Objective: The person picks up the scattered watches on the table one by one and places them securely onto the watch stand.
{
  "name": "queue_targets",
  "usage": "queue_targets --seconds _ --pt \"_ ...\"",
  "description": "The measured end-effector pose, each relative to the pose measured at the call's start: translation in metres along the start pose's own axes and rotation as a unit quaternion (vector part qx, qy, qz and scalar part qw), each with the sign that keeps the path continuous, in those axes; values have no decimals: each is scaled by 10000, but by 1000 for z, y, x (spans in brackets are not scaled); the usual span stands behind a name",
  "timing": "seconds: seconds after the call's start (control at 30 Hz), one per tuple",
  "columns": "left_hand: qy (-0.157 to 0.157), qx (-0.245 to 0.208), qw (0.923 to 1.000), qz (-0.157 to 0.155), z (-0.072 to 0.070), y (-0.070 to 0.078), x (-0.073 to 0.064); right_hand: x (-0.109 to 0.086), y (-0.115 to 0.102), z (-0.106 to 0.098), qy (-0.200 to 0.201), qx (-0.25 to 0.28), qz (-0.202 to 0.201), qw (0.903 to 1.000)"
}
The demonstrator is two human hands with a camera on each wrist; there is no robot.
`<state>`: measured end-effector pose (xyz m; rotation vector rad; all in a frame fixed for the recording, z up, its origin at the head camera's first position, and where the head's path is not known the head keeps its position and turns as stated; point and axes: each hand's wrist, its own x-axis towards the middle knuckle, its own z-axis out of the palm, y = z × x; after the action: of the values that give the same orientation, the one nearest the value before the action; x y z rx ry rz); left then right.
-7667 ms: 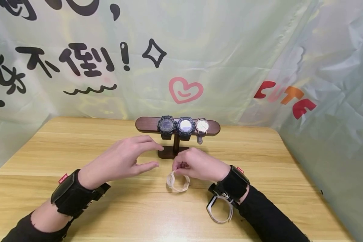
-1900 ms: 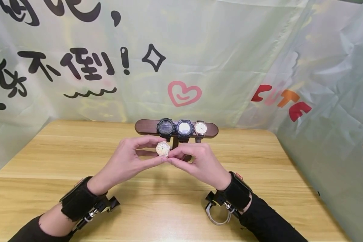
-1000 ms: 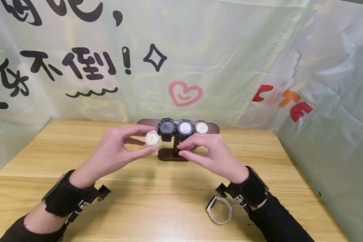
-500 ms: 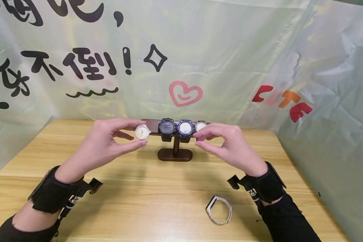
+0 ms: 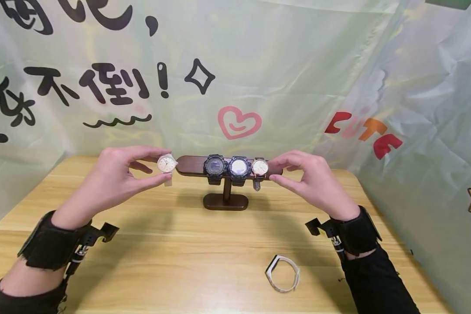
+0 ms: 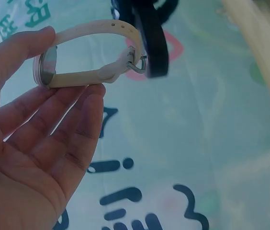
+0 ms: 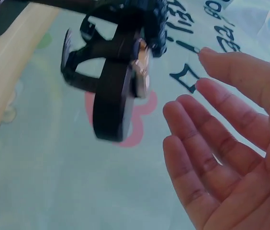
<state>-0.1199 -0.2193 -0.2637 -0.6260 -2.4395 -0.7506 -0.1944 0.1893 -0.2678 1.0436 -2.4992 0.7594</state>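
My left hand (image 5: 115, 176) pinches a white wristwatch (image 5: 166, 164) between thumb and fingers, just off the left end of the dark wooden watch stand (image 5: 191, 165). In the left wrist view its buckled strap (image 6: 80, 78) forms a loop beside the bar end (image 6: 155, 48); whether they touch I cannot tell. The bar carries two black sports watches, one dark-faced (image 5: 215, 165) and one bright-faced (image 5: 238, 166), and a gold-rimmed watch (image 5: 260, 167). Close to the bar's right end, my right hand (image 5: 314, 181) holds nothing; its relaxed fingers (image 7: 207, 120) stand apart from the bar.
A white fitness band (image 5: 294, 281) lies looped on the wooden table (image 5: 204, 261), front right of the stand's oval base (image 5: 225, 202). Behind the table hangs a pale printed cloth (image 5: 290, 65), which also closes off both sides.
Earlier the right hand picked the white watch off the table, and both hands held it mid-front. The left hand has since carried it left to the bar's end; the right hand released it and moved right.
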Motion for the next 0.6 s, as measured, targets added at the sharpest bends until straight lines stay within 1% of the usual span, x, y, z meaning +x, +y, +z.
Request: queue_targets --seconds 0.23,0.37,0.47,0.6 --pt "-161 101 9993 -329 -1 -18 0 2 12 0 -283 -130 401 9987" --pt "-265 132 9987 -421 1 -29 0 3 18 1 -452 -186 667 9966" --pt "-323 125 9978 -564 5 -36 1 4 21 1 -575 -187 846 9946" --pt "-424 81 9970 -648 10 -44 5 4 24 2 -686 -137 983 9927"
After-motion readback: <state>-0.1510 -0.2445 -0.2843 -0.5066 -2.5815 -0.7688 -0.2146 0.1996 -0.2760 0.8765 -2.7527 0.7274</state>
